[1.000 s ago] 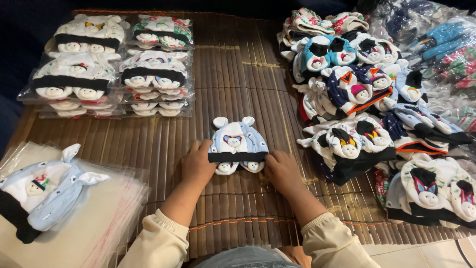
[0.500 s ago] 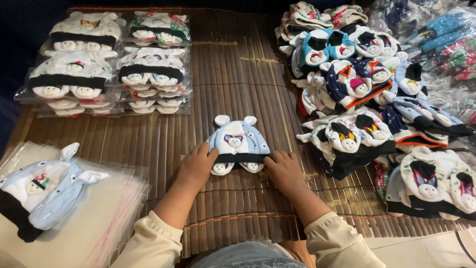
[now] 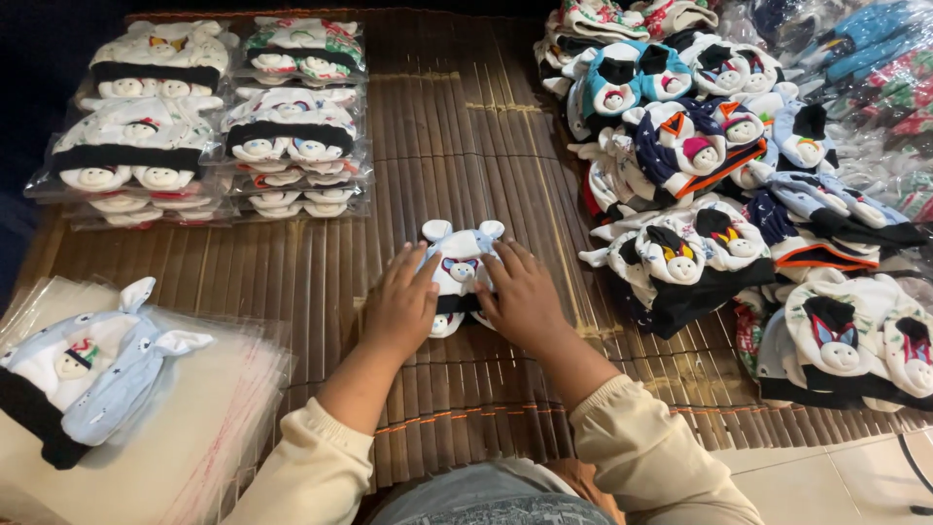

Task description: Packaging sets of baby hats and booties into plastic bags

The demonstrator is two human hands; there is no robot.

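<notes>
- The small light-blue baby hat set (image 3: 461, 264) lies on the bamboo mat (image 3: 466, 146), near its middle, between the packed stacks at the left and the loose pile at the right.
- The left hand (image 3: 403, 303) lies flat on the set's left half, its fingers spread loosely and pressing down — not gripping anything.
- The right hand (image 3: 523, 297) covers the right half the same way, fingers slightly fanned over the dark band.
- Pressing unevenly could skew the fold, so the two round ears at the top would no longer line up.
- The mat's slats are ribbed; sliding the piece across them might snag the knit or rumple the part under the palms.
- The heap of loose hats (image 3: 739, 194) sits close to the right forearm — a wide elbow swing could tumble pieces onto the working spot.
- The clear plastic bags (image 3: 175, 428) at the lower left look slippery, and the blue hat (image 3: 87, 369) resting on them could slide off if they are nudged.
</notes>
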